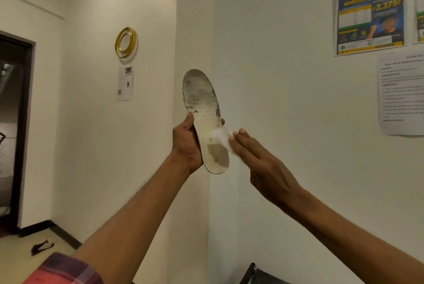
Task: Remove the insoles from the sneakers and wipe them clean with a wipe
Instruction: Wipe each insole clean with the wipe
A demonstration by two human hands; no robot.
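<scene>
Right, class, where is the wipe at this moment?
In the head view, the white wipe is near centre, pressed by the right hand against the lower right edge of the insole that the left hand grips.

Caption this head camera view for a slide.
Left hand holds up a dirty insole; right hand presses a wipe against it.

The wall poster (370, 9) reads "HUSTLE", "EARN" and "3,375"; the insole (204, 111) shows partial lettering "NO".

one insole (202, 100), one wipe (220, 137), two hands (186, 144) (261, 164)
</scene>
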